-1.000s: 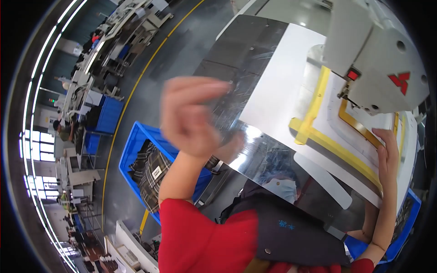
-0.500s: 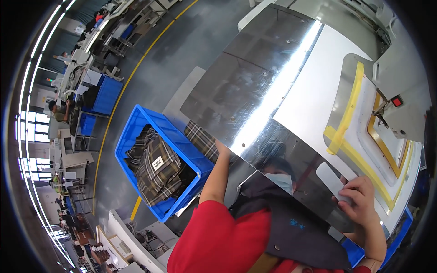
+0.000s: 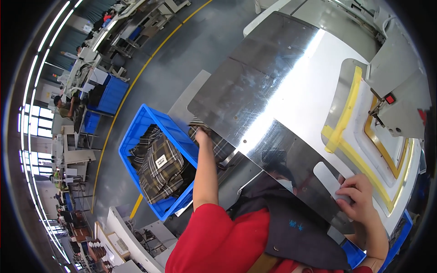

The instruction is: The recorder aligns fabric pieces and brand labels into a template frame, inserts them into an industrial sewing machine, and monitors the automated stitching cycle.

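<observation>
My left hand (image 3: 201, 135) reaches down beside the left edge of the shiny metal tabletop (image 3: 255, 59). Its fingers are closed on dark plaid fabric (image 3: 221, 148), part of which the tabletop hides. Over the tabletop's right side, my right hand (image 3: 356, 196) pinches a pale flat strip (image 3: 324, 175) with a rounded end, between thumb and fingers. Just beyond that hand lies a grey template plate (image 3: 339, 98) edged with yellow tape (image 3: 349, 109). A gold-coloured frame (image 3: 377, 143) sits inside it, under the machine head (image 3: 396, 98).
Left of the table, a blue crate (image 3: 175, 132) holds folded plaid garments (image 3: 157, 175), one with a white label. Another blue container (image 3: 403, 239) shows beneath the table at the lower right. Farther off, workbenches and people line the aisle past a yellow floor line (image 3: 136, 79).
My left hand has come out from beneath the tabletop's edge toward the crate, drawing plaid fabric with it. The right hand keeps its hold on the strip. The view has shifted slightly.
</observation>
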Action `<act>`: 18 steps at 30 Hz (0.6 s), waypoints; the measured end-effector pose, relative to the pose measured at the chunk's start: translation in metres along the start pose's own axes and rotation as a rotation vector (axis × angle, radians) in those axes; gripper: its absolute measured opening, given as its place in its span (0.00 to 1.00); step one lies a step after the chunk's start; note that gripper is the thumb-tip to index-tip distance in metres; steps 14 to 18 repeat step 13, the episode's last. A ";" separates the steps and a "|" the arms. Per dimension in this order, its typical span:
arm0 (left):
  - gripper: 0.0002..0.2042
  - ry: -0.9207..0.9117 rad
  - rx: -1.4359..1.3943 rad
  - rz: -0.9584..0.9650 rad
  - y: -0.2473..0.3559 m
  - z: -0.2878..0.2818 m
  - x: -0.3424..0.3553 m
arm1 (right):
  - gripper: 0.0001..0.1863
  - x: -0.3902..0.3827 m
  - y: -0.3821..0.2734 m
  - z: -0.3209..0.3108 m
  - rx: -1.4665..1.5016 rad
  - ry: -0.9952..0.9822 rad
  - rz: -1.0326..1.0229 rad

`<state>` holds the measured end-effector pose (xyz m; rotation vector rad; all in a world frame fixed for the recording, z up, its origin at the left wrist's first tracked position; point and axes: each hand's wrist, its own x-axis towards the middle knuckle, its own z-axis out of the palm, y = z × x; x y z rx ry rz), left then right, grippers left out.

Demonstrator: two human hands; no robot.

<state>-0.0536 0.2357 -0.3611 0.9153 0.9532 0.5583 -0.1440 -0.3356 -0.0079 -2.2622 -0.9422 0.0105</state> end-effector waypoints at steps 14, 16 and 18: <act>0.06 -0.922 0.434 0.530 0.228 0.174 -0.328 | 0.20 -0.009 -0.013 0.008 -0.077 -0.060 -0.161; 0.06 -0.922 0.434 0.530 0.228 0.174 -0.328 | 0.20 -0.009 -0.013 0.008 -0.077 -0.060 -0.161; 0.06 -0.922 0.434 0.530 0.228 0.174 -0.328 | 0.20 -0.009 -0.013 0.008 -0.077 -0.060 -0.161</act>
